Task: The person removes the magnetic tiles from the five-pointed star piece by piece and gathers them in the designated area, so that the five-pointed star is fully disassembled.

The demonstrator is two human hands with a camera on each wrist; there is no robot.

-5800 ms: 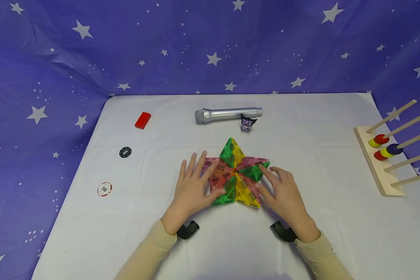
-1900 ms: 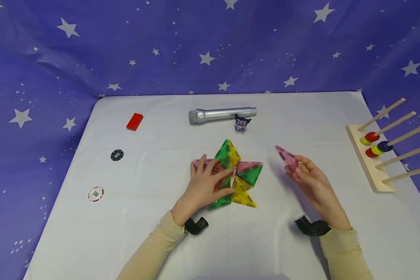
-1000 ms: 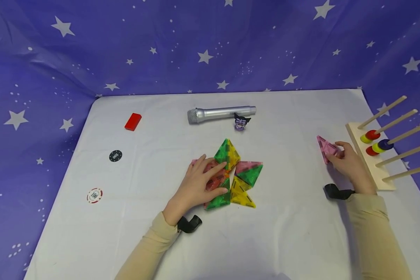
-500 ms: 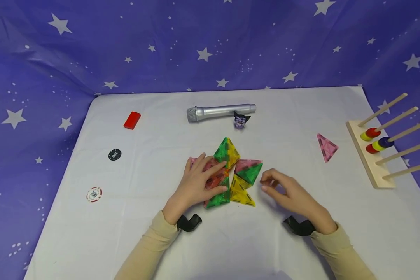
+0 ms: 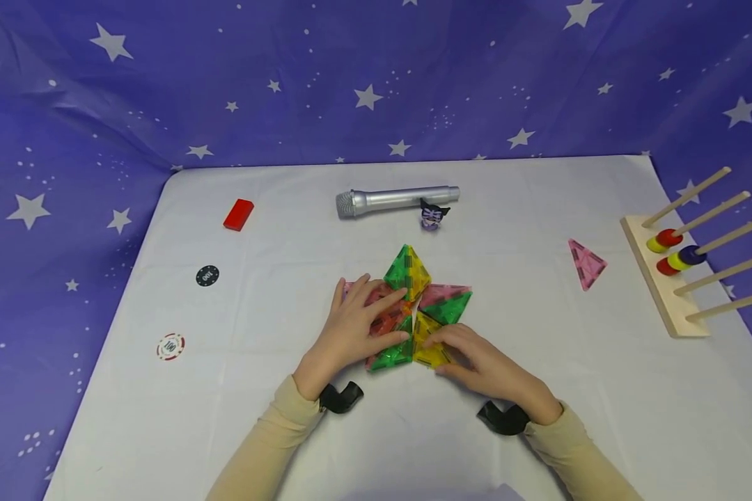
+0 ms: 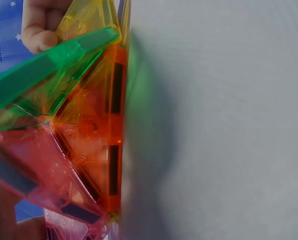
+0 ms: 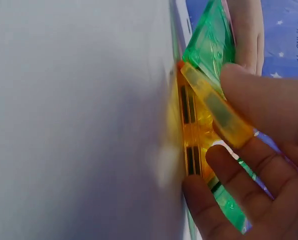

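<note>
Triangular see-through magnetic tiles make a star-like cluster at mid-table. My left hand (image 5: 349,332) lies with spread fingers over the cluster's left side, on red and pink tiles (image 5: 388,321) and above a green tile (image 5: 393,356). My right hand (image 5: 485,363) is at the lower right, its thumb and fingers pinching a yellow triangular tile (image 7: 219,107) that stands tilted in the right wrist view. Another green-and-yellow point (image 5: 407,271) rises at the top, and a pink-and-green point (image 5: 446,303) juts right. In the left wrist view, orange tiles (image 6: 96,125) stand on the cloth. The left fingertips partly hide the cluster's middle.
A loose pink triangular tile (image 5: 586,264) lies at right, near a wooden peg board (image 5: 670,292) with coloured beads. Behind are a silver microphone (image 5: 397,200) and a small figure (image 5: 432,216). At left lie a red block (image 5: 239,215) and black (image 5: 207,275) and white (image 5: 170,346) chips.
My right hand has lifted a pink tile out of the cluster, set it down near the peg board, and come back to the yellow tile. My left hand has stayed on the cluster.
</note>
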